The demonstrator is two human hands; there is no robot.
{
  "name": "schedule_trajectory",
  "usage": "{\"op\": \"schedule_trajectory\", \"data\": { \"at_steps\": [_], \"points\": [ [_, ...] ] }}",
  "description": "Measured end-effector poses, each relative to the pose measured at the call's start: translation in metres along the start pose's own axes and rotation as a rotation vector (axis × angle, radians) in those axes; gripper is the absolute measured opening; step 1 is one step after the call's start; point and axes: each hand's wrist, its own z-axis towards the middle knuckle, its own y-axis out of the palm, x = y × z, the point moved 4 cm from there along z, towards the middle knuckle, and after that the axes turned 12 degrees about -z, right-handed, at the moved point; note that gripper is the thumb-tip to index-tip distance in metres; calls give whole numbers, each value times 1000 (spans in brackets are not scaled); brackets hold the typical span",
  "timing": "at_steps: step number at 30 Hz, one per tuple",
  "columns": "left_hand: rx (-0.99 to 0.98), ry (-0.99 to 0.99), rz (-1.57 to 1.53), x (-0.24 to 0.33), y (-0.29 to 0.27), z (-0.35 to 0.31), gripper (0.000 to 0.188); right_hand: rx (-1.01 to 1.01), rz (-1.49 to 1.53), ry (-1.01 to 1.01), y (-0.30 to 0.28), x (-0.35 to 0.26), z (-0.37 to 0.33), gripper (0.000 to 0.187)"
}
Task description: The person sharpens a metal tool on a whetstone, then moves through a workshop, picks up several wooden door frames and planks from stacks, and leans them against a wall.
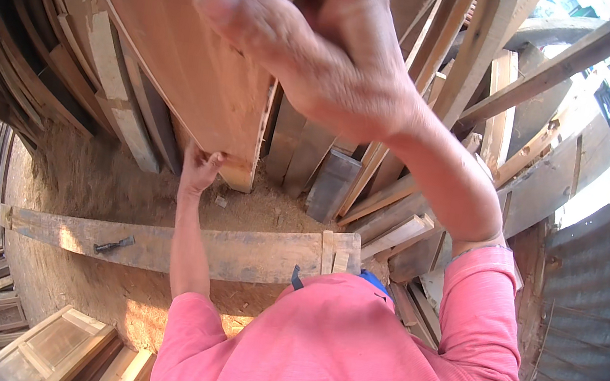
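A wide brown wooden board stands tall in front of me, its lower end down by the sawdust-strewn ground. High up and close to the camera, my right hand grips the board's right edge, the thumb lying across its face and the other fingers partly hidden behind it. Lower down, my left hand is closed on the board near its bottom end, its fingers mostly hidden. A paler strip of wood shows at the board's foot.
A long plank lies crosswise near me, with a small dark tool on it. Timber leans at the right, more planks at the left. A panelled wooden door lies at lower left. Corrugated sheeting stands at far right.
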Motion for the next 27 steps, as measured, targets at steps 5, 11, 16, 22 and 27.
{"op": "schedule_trajectory", "data": {
  "at_steps": [5,11,16,22,27],
  "points": [
    [-46,76,-101,-22,49,-12,72,364,-394,476,-9,-57,-39,34],
    [-163,148,90,8,97,-21,68,379,-553,459,-49,-106,-46,33],
    [-135,260,143,63,153,-19,67,423,-400,352,-73,-153,-16,47],
    [-256,215,113,99,222,-32,68,558,-211,266,-80,-200,-45,55],
    [-264,355,129,121,289,-48,83,528,-445,343,-61,-210,-97,50]
  ]
}}
